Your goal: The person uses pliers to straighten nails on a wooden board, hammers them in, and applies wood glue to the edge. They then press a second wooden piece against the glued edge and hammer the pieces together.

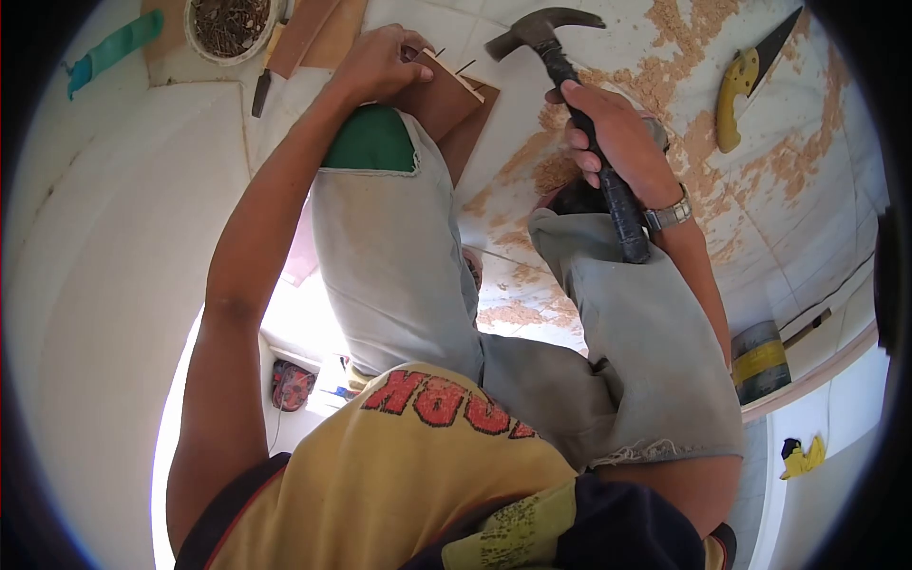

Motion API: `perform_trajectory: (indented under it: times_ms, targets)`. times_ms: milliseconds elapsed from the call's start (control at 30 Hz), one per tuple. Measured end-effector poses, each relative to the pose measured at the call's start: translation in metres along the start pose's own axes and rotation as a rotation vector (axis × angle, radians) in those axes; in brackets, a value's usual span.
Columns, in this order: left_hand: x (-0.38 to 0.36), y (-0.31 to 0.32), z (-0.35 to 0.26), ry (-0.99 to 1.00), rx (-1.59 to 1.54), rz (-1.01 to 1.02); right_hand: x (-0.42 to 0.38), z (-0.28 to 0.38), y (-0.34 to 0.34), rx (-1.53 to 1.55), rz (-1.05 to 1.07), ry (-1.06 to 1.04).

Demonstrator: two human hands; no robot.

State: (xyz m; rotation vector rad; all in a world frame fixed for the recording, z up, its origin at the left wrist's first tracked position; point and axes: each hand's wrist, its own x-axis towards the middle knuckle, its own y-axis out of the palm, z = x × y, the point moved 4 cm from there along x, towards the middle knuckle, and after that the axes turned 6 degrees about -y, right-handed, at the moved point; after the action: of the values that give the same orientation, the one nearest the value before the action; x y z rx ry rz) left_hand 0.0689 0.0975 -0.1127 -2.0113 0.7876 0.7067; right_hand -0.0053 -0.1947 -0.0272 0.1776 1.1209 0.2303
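Observation:
My right hand [617, 142] is wrapped around the black-taped handle of a claw hammer [622, 214], its metal head pointing up and left above the floor. With my left hand [385, 66] I grip the edge of a brown wooden board [437, 100], fingers at its upper left corner. Two nails [465, 67] stick out along the board's pale edge, close to my left thumb. Another brown board [472, 138] lies under or against it, partly hidden. The hammer head is apart from the nails, to their right.
Wood shavings [665, 85] cover much of the tiled floor. A yellow-handled folding saw [736, 90] lies at the upper right. A chisel [263, 90], brown wood pieces [309, 33] and a round pot [195, 38] are at upper left. A can [760, 366] stands at right.

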Motion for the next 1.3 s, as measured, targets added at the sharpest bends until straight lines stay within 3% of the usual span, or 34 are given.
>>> perform_trajectory:
  times_ms: [200, 267, 300, 400, 600, 633, 733, 833, 933, 1067, 1300]
  targets:
    - [0.001, 0.001, 0.003, 0.072, 0.014, -0.020, -0.013, 0.026, -0.055, 0.294, -0.458, -0.378]
    - [0.002, 0.000, 0.002, 0.060, 0.008, -0.012, -0.008, 0.007, -0.022, 0.219, -0.406, -0.244]
    - [0.000, -0.003, -0.001, 0.048, 0.029, -0.011, -0.004, -0.004, 0.000, 0.113, -0.211, -0.070]
    - [-0.006, -0.005, -0.003, 0.021, 0.059, -0.013, 0.003, -0.015, 0.014, 0.053, 0.079, 0.080]
    - [-0.009, 0.000, 0.001, 0.007, 0.051, -0.013, -0.013, 0.020, -0.055, 0.275, -0.389, -0.472]
    - [-0.007, -0.001, 0.002, 0.014, 0.037, -0.022, -0.009, 0.012, -0.049, 0.390, -0.416, -0.470]
    - [-0.004, -0.002, 0.009, 0.038, 0.017, -0.012, 0.004, -0.020, 0.008, -0.023, -0.018, -0.012]
    - [0.001, -0.002, 0.011, 0.072, 0.008, -0.027, 0.009, -0.027, 0.013, -0.033, 0.035, 0.001]
    - [-0.004, -0.004, 0.010, 0.088, 0.032, -0.015, -0.005, -0.002, -0.005, 0.018, -0.110, -0.204]
    - [-0.003, -0.005, -0.004, 0.108, -0.024, 0.041, -0.019, 0.019, -0.033, 0.165, -0.151, -0.336]
    - [0.006, 0.014, -0.020, -0.006, -0.064, 0.035, -0.012, 0.001, -0.018, 0.150, -0.205, -0.239]
